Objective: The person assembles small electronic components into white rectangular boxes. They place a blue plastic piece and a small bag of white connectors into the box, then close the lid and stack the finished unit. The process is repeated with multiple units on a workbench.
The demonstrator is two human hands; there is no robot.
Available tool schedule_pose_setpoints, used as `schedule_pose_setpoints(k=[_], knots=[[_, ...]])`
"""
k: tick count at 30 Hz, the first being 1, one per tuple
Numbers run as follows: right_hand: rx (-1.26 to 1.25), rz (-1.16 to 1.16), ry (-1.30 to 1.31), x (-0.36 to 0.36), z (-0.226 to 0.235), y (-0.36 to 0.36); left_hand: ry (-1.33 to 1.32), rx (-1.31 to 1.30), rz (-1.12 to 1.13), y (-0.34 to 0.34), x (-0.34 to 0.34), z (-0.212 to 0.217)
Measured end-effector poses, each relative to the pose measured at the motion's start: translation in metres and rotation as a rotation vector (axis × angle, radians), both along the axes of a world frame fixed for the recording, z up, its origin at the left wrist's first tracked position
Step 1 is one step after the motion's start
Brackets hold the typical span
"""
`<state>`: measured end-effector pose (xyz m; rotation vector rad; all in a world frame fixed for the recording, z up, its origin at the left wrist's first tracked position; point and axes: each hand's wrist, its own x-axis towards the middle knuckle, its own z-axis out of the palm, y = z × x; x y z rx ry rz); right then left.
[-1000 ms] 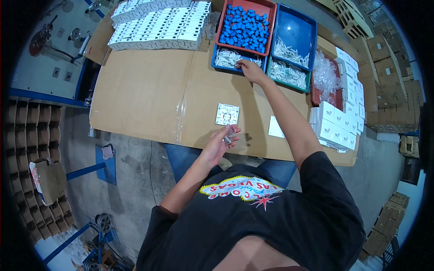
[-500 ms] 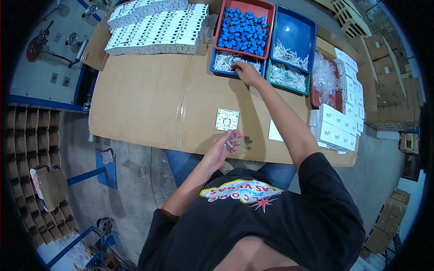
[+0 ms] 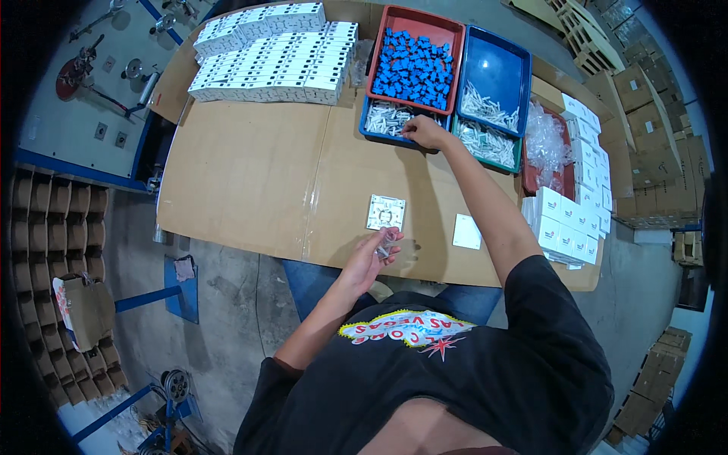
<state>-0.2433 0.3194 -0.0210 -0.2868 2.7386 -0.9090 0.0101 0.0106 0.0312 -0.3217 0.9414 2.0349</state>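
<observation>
My left hand [image 3: 365, 264] is curled round a small clear plastic bag [image 3: 387, 244] above the near edge of the cardboard-covered table. Just beyond its fingertips lies a square white plate with raised fittings [image 3: 386, 213]. My right arm stretches forward, and my right hand [image 3: 426, 132] dips over the near rim of a blue tray of small white pieces [image 3: 388, 119]. Its fingers are drawn together among the pieces; whatever they pinch is too small to make out. A plain white square plate [image 3: 466, 232] rests on the cardboard beside my right forearm.
A red tray of blue parts [image 3: 414, 68] overlaps the far part of that blue tray. To its right are another blue tray [image 3: 494, 57] and a green tray [image 3: 487, 144]. Clear bags [image 3: 547, 140] and white boxes [image 3: 565, 220] stand right; stacked white units [image 3: 273, 64] stand far left.
The whole view has shifted slightly. My right hand has moved a little to the right within the blue tray, its fingers more gathered. My left hand keeps its hold on the plastic bag.
</observation>
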Motion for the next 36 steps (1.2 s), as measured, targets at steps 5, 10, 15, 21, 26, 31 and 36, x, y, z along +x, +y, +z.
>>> schedule_pose_setpoints(k=[5, 10, 15, 21, 26, 31, 36], knots=[[0.007, -0.070, 0.019, 0.010, 0.011, -0.009, -0.011, 0.019, 0.007, 0.001, 0.001, 0.000], [0.123, -0.152, 0.143, 0.017, 0.027, -0.025, -0.018, 0.022, 0.008, 0.002, 0.000, 0.000], [0.033, -0.163, 0.280, 0.008, 0.013, -0.037, -0.028, -0.004, 0.010, 0.001, 0.001, 0.001], [0.091, -0.209, 0.236, 0.000, 0.007, -0.062, -0.007, -0.003, -0.003, 0.001, 0.001, -0.001], [0.030, -0.265, 0.296, -0.011, 0.002, -0.055, -0.043, 0.054, 0.037, -0.001, 0.001, 0.005], [-0.529, -0.494, 0.245, -0.007, -0.003, -0.019, -0.061, 0.158, 0.081, -0.007, -0.012, 0.015], [-0.878, -0.648, -0.042, 0.021, 0.029, -0.013, -0.010, 0.182, 0.119, -0.002, -0.021, 0.031]])
